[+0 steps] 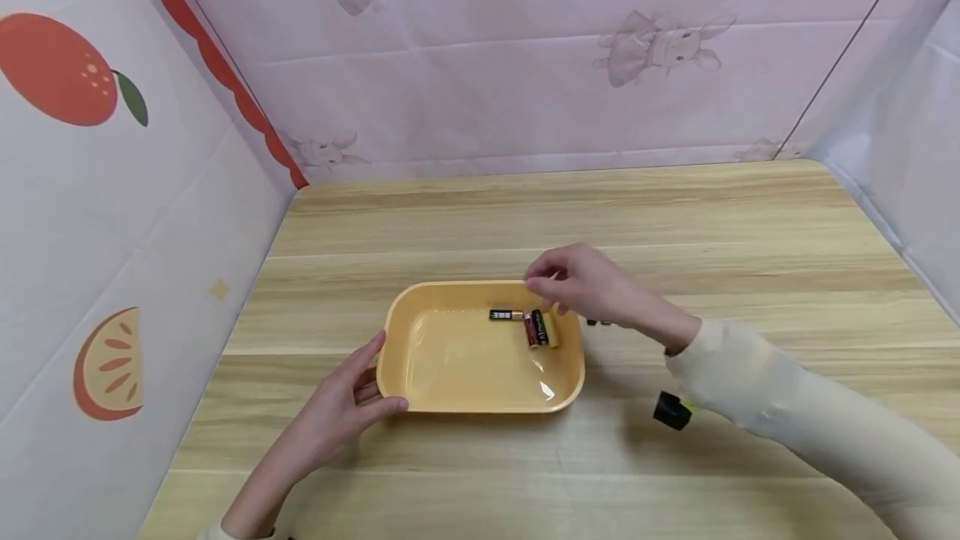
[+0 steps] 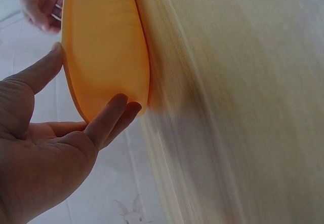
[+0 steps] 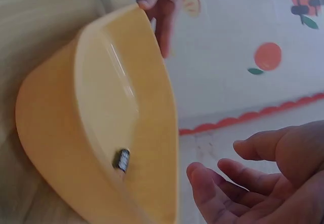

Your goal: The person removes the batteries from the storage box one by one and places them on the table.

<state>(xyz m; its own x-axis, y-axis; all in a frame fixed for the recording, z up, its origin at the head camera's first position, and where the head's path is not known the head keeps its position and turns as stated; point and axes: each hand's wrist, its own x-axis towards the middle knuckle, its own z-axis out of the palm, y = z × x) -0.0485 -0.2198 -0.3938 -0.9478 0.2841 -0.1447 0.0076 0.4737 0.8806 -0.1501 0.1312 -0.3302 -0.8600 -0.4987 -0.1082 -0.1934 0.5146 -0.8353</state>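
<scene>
A yellow plastic basin (image 1: 465, 365) sits on the table. My left hand (image 1: 337, 407) grips its left end, thumb at the near rim and the other fingers round the outer wall, as the left wrist view also shows. Inside, toward the far right corner, lie several batteries. One black battery (image 1: 506, 315) lies crosswise; beside it a red battery (image 1: 530, 330), a black battery (image 1: 539, 327) and a yellow one (image 1: 551, 330) lie side by side. My right hand (image 1: 581, 282) hovers over that corner; in the right wrist view its loosely bent fingers hold nothing.
Right of the basin, partly behind my right forearm, are small dark items (image 1: 597, 322). A black object (image 1: 672, 411) with a yellow-green part lies below the right sleeve. Printed cloth walls (image 1: 480, 107) stand behind and beside the wooden table (image 1: 450, 223).
</scene>
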